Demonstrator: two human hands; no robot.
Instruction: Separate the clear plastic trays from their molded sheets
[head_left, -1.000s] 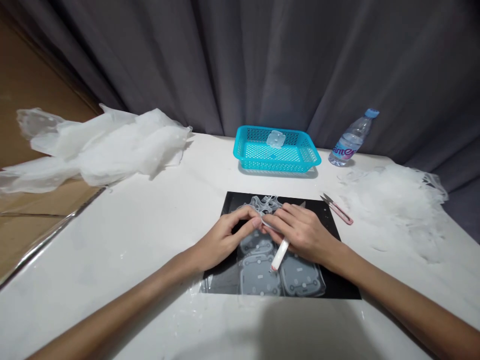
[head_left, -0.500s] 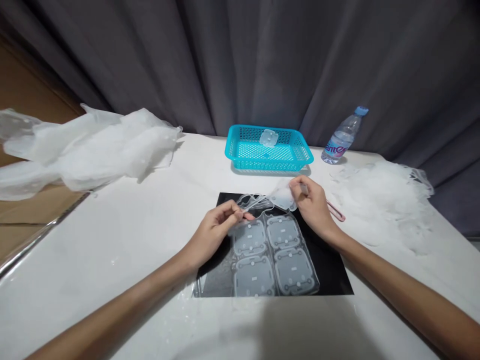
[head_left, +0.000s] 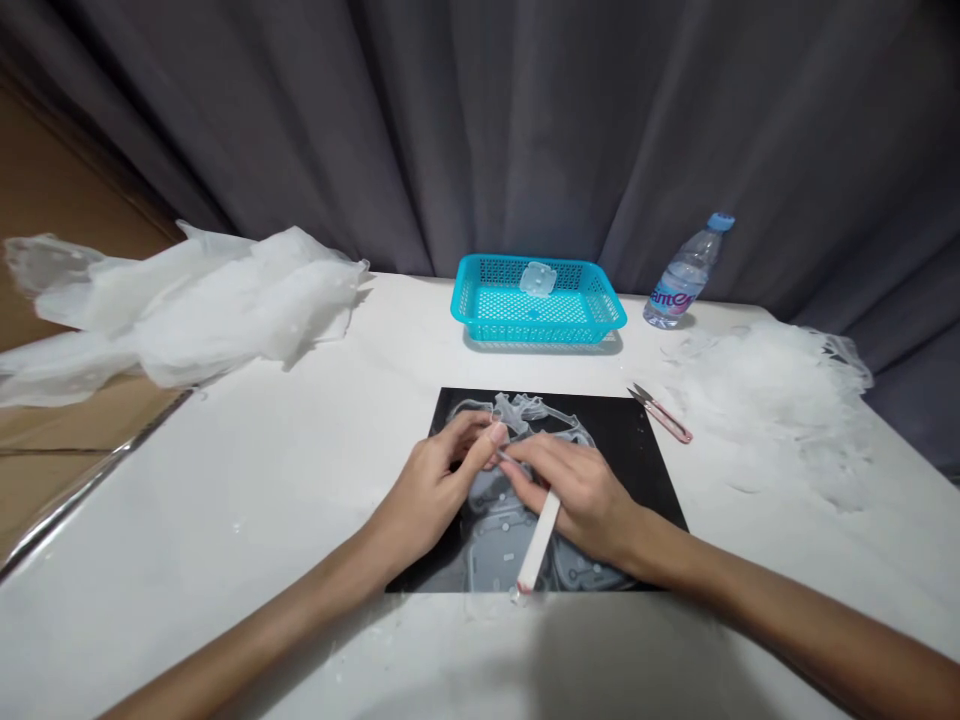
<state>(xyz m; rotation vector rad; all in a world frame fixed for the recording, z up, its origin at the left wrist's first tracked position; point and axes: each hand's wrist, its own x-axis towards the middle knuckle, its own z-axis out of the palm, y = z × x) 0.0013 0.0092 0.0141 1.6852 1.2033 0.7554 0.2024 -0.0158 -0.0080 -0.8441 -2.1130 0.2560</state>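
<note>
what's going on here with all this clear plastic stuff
A person works with both hands over a black board. The right hand holds a white-handled tool, and the left hand meets it fingertip to fingertip; what lies between them is mostly hidden. Translucent squarish pieces lie beneath the hands, with stringy clear scraps just beyond. One translucent piece sits in the blue basket.

A labelled bottle with a blue cap is standing on the white bench, pink-handled snips are lying nearer, and a grey curtain is hanging behind; brown cardboard is showing far left.
</note>
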